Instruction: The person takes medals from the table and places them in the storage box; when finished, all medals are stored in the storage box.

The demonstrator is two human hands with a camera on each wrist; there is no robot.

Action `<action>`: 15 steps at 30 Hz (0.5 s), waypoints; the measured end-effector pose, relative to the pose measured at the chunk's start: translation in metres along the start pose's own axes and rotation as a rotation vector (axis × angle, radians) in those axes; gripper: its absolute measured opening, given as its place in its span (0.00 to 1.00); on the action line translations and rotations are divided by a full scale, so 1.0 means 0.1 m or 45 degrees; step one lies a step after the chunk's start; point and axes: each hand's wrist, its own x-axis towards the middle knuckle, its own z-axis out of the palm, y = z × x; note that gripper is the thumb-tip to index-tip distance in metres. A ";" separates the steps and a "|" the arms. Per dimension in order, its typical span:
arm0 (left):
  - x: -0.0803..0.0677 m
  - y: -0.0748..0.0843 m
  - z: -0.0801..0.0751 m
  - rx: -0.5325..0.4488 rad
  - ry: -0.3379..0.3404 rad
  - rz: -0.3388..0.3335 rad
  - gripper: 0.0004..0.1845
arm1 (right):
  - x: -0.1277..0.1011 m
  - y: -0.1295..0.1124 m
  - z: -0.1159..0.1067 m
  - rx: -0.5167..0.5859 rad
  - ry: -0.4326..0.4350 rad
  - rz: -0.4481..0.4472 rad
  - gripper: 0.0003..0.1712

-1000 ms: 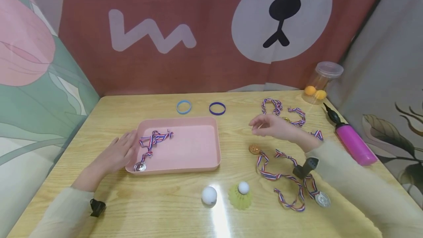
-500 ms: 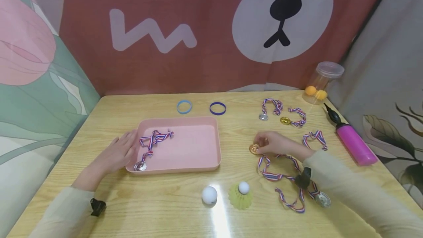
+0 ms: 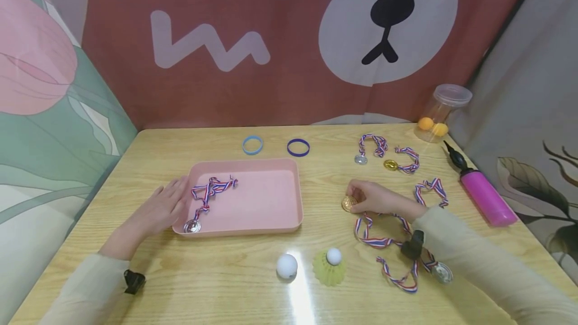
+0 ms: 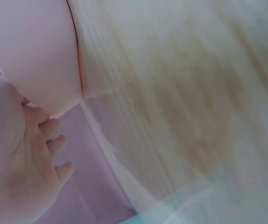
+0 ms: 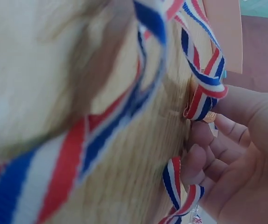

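Note:
My right hand [image 3: 381, 198] pinches a bronze-coloured medal [image 3: 348, 203] between thumb and fingers, low over the table. Its red, white and blue ribbon [image 5: 206, 100] trails away beneath the wrist, and in the right wrist view the medal's edge [image 5: 209, 116] peeks out by the fingers. Against the left side of a pink tray [image 3: 266, 194] lies my left hand [image 3: 155, 212], fingers extended; the left wrist view shows its palm side [image 4: 24, 158] touching the tray wall [image 4: 40, 51]. Inside the tray, at its left, is a silver medal [image 3: 192, 225] with a crumpled striped ribbon.
Other medals lie right: silver [image 3: 360, 159] and gold [image 3: 390, 165] behind, silver [image 3: 442, 273] in front. A white ball [image 3: 286, 267] and a yellow-green shuttlecock [image 3: 328, 272] sit in front; two wristbands [image 3: 252, 145] behind the tray. A jar [image 3: 433, 119] and pink pump [image 3: 487, 198] stand right.
My right hand has come down from above the table and taken hold of the bronze medal, shifting it only slightly. The left hand has stayed at the tray's side.

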 end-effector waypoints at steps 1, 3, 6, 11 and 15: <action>0.00 0.00 0.00 0.001 0.001 0.000 0.29 | 0.00 0.00 0.00 0.016 -0.002 0.006 0.16; 0.00 -0.01 0.00 0.002 0.004 0.005 0.29 | 0.00 0.01 0.01 0.034 0.003 0.019 0.15; 0.00 -0.01 0.01 0.004 0.004 0.009 0.29 | 0.00 0.04 0.00 0.022 0.028 0.035 0.12; 0.00 -0.01 0.01 0.008 0.005 0.008 0.29 | -0.03 0.06 -0.08 0.096 0.061 0.133 0.06; 0.00 0.00 0.00 0.009 0.007 0.009 0.29 | -0.09 0.02 -0.22 0.256 0.093 0.214 0.11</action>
